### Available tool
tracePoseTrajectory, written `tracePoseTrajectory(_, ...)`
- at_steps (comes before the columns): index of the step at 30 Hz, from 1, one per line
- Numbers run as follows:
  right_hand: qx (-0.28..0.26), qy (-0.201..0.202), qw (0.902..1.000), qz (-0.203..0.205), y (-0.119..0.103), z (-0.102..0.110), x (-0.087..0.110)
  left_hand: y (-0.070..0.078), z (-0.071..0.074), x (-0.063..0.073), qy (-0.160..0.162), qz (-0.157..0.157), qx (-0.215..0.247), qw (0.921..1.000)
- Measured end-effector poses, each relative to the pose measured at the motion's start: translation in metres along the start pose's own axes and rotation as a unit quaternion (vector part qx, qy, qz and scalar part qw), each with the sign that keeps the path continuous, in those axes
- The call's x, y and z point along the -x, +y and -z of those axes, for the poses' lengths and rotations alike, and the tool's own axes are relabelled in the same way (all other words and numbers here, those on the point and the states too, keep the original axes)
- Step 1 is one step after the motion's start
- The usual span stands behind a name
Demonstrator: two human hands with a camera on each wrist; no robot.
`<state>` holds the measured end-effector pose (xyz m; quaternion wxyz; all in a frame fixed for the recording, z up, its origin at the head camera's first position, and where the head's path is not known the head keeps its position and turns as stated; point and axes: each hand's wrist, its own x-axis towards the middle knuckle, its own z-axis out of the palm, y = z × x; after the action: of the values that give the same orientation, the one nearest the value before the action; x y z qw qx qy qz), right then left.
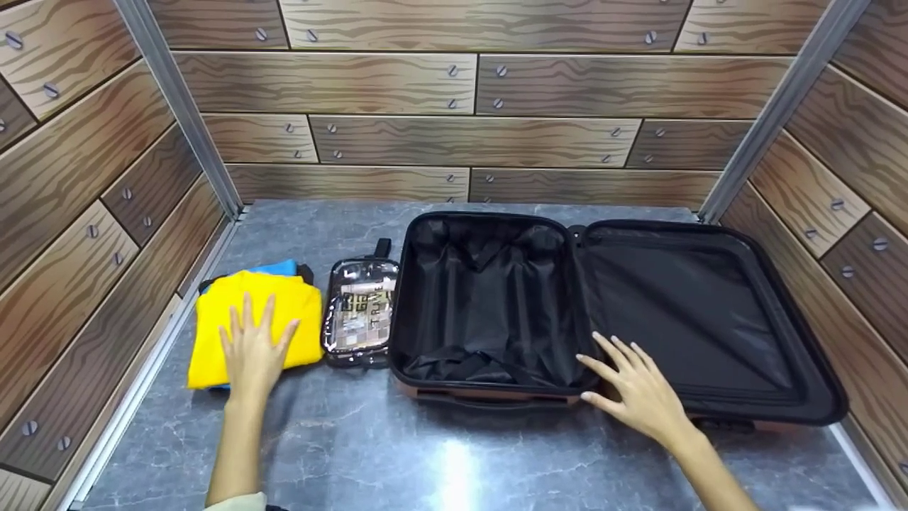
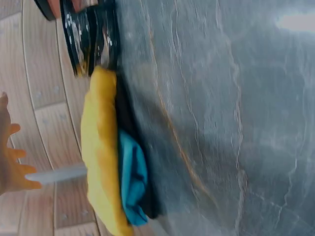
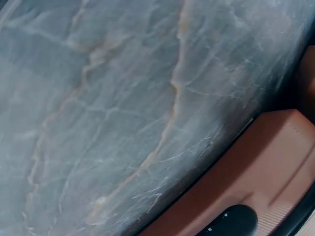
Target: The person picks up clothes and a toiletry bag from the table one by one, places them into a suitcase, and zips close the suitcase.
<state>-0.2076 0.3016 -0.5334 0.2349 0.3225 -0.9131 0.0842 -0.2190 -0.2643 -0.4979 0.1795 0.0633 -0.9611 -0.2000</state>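
My left hand [image 1: 254, 351], fingers spread, hovers over a folded yellow cloth [image 1: 298, 319] at the left of the head view. In the left wrist view a gap shows between the fingers [image 2: 19, 169] and the yellow cloth [image 2: 101, 147]; blue cloth [image 2: 132, 177] and black cloth lie beneath it. My right hand [image 1: 642, 390] is spread over the near edge of an opened suitcase [image 1: 489, 298], around the seam between its two halves, holding nothing. Part of the suitcase's copper-coloured shell [image 3: 266, 157] fills a corner of the right wrist view, where the hand itself is out of sight.
Between the cloth stack and the suitcase lies a clear zip pouch [image 1: 362, 312] with black trim. The suitcase lid [image 1: 695, 312] lies flat, close to the right wall. Wood-patterned panels [image 1: 468, 85] enclose the grey marbled table [image 1: 355, 440] on three sides.
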Motion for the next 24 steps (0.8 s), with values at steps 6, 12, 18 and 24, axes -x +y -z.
tracePoseTrajectory(6, -0.003, 0.005, 1.0, -0.006, -0.001, 0.0, 0.002, -0.031, 0.006, -0.003, 0.019, 0.055, 0.015, 0.9982)
tracePoseTrajectory(12, -0.011, 0.001, 0.9997, -0.019, -0.002, 0.001, 0.002, -0.062, 0.005, -0.001, -0.005, 0.127, 0.082, 0.9885)
tracePoseTrajectory(18, -0.053, -0.023, 0.9966, -0.058, -0.003, 0.004, 0.001, -0.083, -0.001, 0.007, -0.037, 0.177, 0.111, 0.9773)
tracePoseTrajectory(24, -0.09, -0.051, 0.99, -0.095, -0.003, 0.008, -0.001, -0.092, -0.002, 0.012, -0.055, 0.193, 0.134, 0.9704)
